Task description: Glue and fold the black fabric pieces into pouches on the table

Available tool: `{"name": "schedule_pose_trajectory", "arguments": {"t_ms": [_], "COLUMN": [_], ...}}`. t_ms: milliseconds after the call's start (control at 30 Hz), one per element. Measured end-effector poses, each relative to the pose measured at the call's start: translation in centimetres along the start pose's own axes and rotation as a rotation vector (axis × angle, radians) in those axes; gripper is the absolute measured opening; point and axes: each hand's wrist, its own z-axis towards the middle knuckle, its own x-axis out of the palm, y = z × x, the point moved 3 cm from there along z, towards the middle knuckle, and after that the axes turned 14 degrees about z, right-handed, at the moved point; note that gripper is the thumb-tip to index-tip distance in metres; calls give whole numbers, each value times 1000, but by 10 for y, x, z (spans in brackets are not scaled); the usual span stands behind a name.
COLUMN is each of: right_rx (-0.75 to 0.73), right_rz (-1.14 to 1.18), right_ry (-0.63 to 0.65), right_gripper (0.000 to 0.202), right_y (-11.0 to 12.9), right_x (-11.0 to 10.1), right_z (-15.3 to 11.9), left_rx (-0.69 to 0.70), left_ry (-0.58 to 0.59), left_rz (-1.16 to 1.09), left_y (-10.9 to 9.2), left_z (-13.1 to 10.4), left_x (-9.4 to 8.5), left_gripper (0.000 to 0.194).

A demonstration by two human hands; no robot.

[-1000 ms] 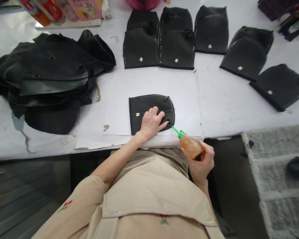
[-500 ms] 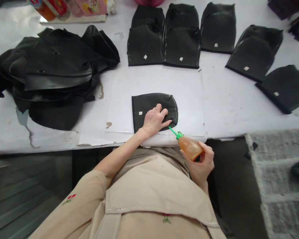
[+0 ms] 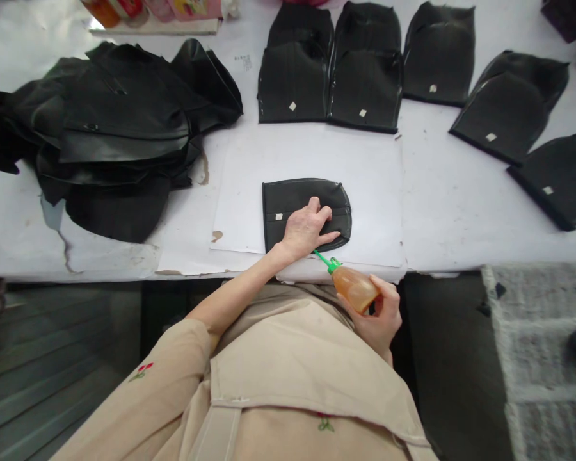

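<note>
A small black piece with one rounded end lies flat on a white paper sheet near the table's front edge. My left hand presses down on it, fingers spread over its lower right part. My right hand holds a squeeze bottle of amber liquid with a green nozzle. The nozzle tip sits at the near edge of the black piece, just under my left thumb.
A loose heap of black pieces fills the left of the white table. Several finished black pieces with small white tags lie in a row at the back and right. Colourful containers stand at the far edge. A grey mat lies at lower right.
The bottle's nozzle has slid left along the piece's near edge, toward my left hand. My left hand stays pressed on the piece. The view has drifted slightly.
</note>
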Motion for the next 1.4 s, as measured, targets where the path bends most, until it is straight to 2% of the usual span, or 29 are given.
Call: {"name": "schedule_pose_trajectory", "arguments": {"t_ms": [133, 233, 400, 567, 733, 933, 1267, 1333, 1400], "right_rx": [-19, -60, -42, -48, -97, -98, -121, -86, 28], "right_rz": [17, 32, 32, 54, 75, 56, 104, 132, 175], "right_ry": [28, 55, 89, 128, 177, 247, 323, 335, 330], "right_gripper": [67, 68, 69, 70, 69, 66, 68, 65, 62], "right_y": [4, 8, 9, 12, 17, 17, 23, 24, 24], "right_x": [7, 11, 16, 24, 33, 46, 64, 66, 66], "right_z": [3, 5, 6, 9, 14, 15, 20, 22, 23], "left_rx": [-14, -78, -248, -420, -534, -531, -515, -523, -532], "left_ry": [-17, -94, -188, -151, -26, 93, 90, 97, 104], "left_rz": [-303, -443, -336, -209, -175, -62, -49, -50, -53], "left_y": [16, 37, 72, 94, 100, 100, 103, 103, 104], "left_z": [-1, -8, -34, -60, -69, -66, -67, -67, -66], "left_x": [-5, -10, -21, -26, -20, -20, -14, -14, -15], "left_gripper": [19, 10, 7, 7, 12, 16, 18, 19, 19]}}
